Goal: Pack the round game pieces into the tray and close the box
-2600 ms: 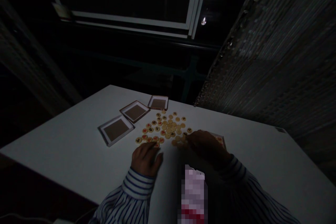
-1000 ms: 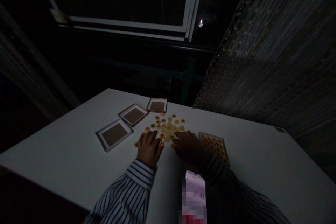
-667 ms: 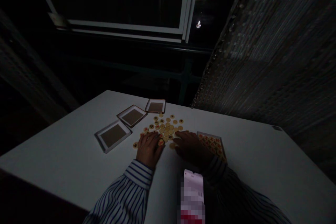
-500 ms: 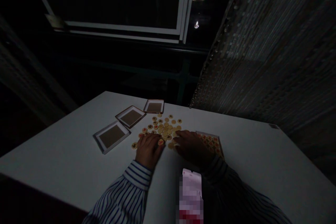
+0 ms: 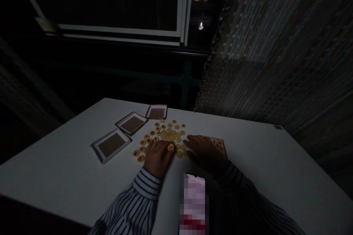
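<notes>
In the head view my left hand (image 5: 157,155) is closed on a Chinese chess piece (image 5: 170,147), a round pale disc with a red character facing up, pinched at the fingertips. My right hand (image 5: 205,151) hovers low with its fingers apart at the right edge of the loose Chinese chess pieces (image 5: 173,133). Many of those lie face down; others show red or black characters. Partly behind my right hand is a shallow box (image 5: 220,145) with rows of red-marked pieces in it.
Three shallow box trays (image 5: 111,145) with brown bottoms stand on the left of the white table (image 5: 68,169). A lit phone (image 5: 195,191) lies near me between my forearms. Beyond the table are a dark window (image 5: 118,29) and a string curtain (image 5: 261,55).
The view has turned slightly right. My left hand has shifted right over the table with its piece, uncovering red-marked pieces on its left. My right hand's fingers look more spread.
</notes>
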The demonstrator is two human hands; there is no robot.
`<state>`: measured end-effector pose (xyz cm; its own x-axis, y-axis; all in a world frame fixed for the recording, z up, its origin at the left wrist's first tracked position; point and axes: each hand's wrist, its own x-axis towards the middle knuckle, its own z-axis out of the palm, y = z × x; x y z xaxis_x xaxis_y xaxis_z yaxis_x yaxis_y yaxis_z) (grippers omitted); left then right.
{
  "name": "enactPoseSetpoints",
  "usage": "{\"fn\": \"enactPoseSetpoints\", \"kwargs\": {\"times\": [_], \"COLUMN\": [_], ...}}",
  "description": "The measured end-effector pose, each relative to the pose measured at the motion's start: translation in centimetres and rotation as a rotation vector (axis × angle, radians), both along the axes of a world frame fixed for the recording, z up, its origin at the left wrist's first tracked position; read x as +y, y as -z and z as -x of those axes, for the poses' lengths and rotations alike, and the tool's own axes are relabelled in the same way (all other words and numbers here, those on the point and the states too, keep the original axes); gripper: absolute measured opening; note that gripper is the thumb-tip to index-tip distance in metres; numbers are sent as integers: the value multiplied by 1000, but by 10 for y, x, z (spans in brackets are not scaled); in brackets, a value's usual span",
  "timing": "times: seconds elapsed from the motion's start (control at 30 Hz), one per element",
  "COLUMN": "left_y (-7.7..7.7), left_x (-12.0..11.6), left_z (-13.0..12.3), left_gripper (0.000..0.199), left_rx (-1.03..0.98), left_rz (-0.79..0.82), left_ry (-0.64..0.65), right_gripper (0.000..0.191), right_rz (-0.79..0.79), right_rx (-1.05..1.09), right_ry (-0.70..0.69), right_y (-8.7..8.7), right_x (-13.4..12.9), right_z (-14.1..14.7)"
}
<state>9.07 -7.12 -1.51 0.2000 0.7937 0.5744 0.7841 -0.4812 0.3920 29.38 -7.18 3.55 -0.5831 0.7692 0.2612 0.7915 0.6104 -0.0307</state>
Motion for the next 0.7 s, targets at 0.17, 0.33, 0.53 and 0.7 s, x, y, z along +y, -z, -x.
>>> {"fn": "enactPoseSetpoints", "kwargs": {"times": [0.17, 0.33, 0.53, 0.7], "left_y": [-4, -7, -10, -8], "left_x": [0, -1, -1, 2], "left_z": [-10, -22, -35, -43], "left_gripper": [22, 22, 22, 23], "left_rx": [11, -5, -4, -2], "left_rz": [13, 29, 58, 71], "left_ry": [25, 24, 48, 84], "right_gripper": [32, 32, 32, 31], "right_rz": [-65, -80, -32, -31], "right_rx": [31, 65, 30, 44], "right_ry": [3, 37, 93, 134], "right_y": [5, 3, 1, 7], "right_x": [0, -5, -5, -1], "right_z": [-12, -20, -30, -37]}}
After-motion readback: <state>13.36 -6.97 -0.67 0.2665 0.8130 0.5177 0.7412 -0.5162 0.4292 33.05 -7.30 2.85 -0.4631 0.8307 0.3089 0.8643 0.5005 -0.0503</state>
